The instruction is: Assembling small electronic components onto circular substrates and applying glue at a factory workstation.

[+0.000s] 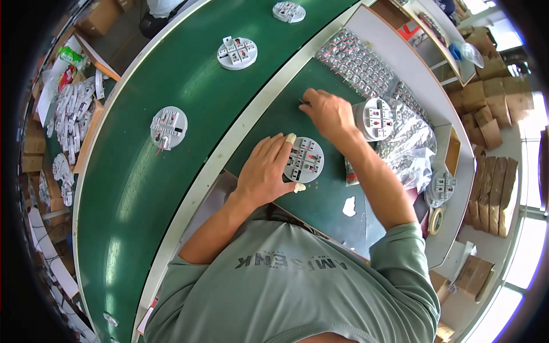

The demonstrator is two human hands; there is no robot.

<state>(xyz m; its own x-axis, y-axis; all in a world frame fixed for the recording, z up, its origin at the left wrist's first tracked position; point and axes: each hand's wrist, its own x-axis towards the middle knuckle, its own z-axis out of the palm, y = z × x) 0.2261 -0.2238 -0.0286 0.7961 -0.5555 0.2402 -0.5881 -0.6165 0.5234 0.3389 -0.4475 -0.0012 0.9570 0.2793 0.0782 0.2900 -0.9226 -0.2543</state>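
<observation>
On the green desk (323, 214), a round pale module (310, 163) lies under the left hand (262, 172), thumb and forefinger gripping its rim; right hand (330, 114) above, fingertips pinched together, contents too small to tell. Right forearm (378, 174) crosses before a clear plastic bag (409, 166), beside stacked modules (376, 119). Farther off: rows of silvery parts (357, 63), tape roll (436, 221) by the side wall, green belt (131, 103) carrying spaced modules leftward of the desk.
</observation>
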